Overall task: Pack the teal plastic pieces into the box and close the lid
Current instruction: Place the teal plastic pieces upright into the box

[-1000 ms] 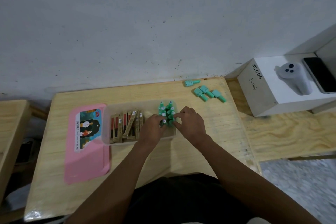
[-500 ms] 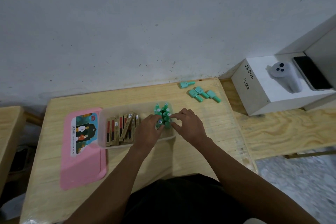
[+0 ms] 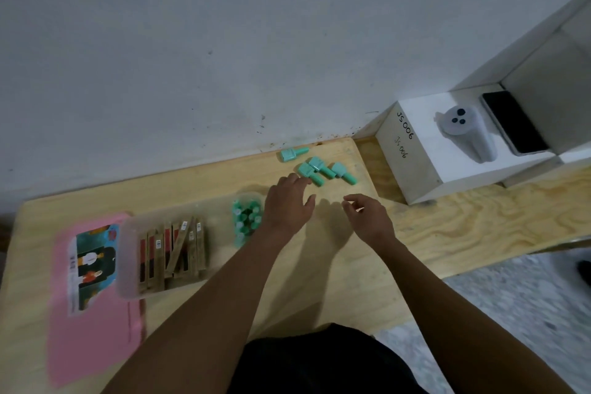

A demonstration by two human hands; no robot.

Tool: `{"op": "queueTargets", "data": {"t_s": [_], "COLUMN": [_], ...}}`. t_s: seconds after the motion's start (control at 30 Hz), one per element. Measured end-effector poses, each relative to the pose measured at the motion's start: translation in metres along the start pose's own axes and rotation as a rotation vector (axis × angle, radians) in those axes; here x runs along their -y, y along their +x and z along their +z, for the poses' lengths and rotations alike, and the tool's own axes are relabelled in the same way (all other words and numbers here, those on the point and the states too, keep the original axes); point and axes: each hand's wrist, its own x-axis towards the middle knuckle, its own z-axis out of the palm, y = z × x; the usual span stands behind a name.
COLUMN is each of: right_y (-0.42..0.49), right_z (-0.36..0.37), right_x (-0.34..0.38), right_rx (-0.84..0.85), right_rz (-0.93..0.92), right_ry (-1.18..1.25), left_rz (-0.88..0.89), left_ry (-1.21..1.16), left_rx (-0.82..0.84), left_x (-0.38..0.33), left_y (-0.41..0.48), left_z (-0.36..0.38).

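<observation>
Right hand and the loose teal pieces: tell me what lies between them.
Head view: only bare wooden table separates the right hand from the loose teal pieces. The left hand reaches in alongside.

— What is on the desk [image 3: 335, 265]?
— A pale wooden desk against a wall. A pink lid [image 3: 92, 323] lies flat at the left, a clear plastic box [image 3: 128, 265] beside it, overlapping its edge.
— Anything else?
— Four loose teal pieces [image 3: 315, 166] near the far right corner.

4 loose teal pieces [image 3: 315, 166] beyond open box [image 3: 128, 265]
</observation>
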Motion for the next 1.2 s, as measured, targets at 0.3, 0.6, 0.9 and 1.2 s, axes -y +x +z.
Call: {"op": "queueTargets", "data": {"t_s": [0.3,0.6,0.9,1.2], "right_y": [0.078,0.104,0.083,0.057], "right_z": [-0.006,0.01,0.009,0.001], "right_x": [0.017,0.034,0.033,0.021], "right_rx": [0.117,0.198,0.096,0.013], "right_rz": [-0.054,-0.211,-0.15,0.011], "right_ry": [-0.075,-0.492,-0.493,-0.119], "left_rz": [-0.044,-0.028,-0.03,-0.172], "left_ry": [0.267,0.213,0.214,-0.194], "left_rx": [0.331,0.351,0.404,0.339], "left_x": [0.008,0.015,0.02,0.022], "left_y": [0.077,0.105,0.099,0.084], "left_z": [0.03,0.033,0.038,0.012]}}
